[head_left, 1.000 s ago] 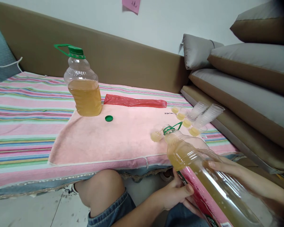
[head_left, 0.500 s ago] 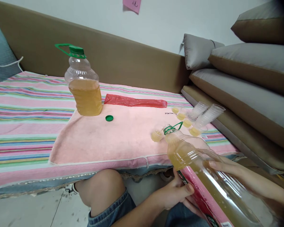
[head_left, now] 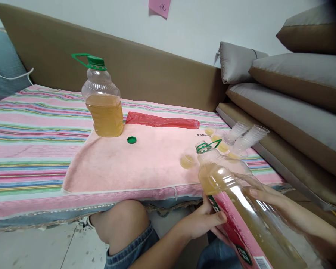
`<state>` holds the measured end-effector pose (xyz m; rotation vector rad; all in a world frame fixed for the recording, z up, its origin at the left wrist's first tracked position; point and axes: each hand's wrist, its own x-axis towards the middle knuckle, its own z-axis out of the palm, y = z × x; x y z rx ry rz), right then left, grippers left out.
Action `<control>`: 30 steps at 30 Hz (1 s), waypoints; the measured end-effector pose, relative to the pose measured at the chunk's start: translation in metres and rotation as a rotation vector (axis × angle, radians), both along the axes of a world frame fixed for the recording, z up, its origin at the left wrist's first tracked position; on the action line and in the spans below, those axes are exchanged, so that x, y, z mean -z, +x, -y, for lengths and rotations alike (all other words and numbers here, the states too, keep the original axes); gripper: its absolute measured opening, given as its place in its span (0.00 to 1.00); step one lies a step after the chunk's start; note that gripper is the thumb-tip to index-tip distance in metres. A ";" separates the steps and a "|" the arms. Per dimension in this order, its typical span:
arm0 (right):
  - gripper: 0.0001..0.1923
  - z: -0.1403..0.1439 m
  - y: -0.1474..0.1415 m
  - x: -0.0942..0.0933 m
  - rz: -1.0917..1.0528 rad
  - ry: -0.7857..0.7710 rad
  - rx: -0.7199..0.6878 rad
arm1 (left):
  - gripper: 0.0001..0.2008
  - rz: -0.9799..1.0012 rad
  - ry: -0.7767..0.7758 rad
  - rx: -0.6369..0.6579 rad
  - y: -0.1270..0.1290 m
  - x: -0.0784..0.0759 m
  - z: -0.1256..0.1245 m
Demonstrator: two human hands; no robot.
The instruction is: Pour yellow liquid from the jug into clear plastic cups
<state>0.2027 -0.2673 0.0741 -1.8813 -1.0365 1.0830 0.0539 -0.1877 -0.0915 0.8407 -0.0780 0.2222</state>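
Observation:
A large clear bottle of pale yellow liquid, with a pink label and a green neck ring, leans tilted between my hands, its mouth uncapped. My left hand grips its label side from below. On the far side my right hand holds the bottle, partly seen through the plastic. Just left of the bottle's neck stands a small plastic cup with yellow liquid in it. Several more filled cups are behind the neck, partly hidden. A loose green cap lies on the pink towel.
A second bottle, capped in green and partly full, stands at the towel's back left. Near it lies a red plastic bag. Stacked clear cups rest on their side at the right, beside piled grey cushions.
The bottle in my hands has tipped back more upright, its neck rising off the small cup. My view has shifted slightly left.

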 end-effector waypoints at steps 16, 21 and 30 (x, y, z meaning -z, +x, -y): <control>0.46 0.005 -0.029 0.043 -0.443 0.260 0.076 | 0.55 0.070 0.189 -0.352 -0.061 -0.054 -0.031; 0.50 -0.011 -0.052 0.052 -0.527 0.357 -0.059 | 0.54 0.019 0.244 -0.412 -0.095 -0.068 -0.037; 0.54 -0.058 -0.094 0.043 -0.325 0.676 -0.175 | 0.49 -0.129 0.360 -0.757 -0.145 -0.076 -0.052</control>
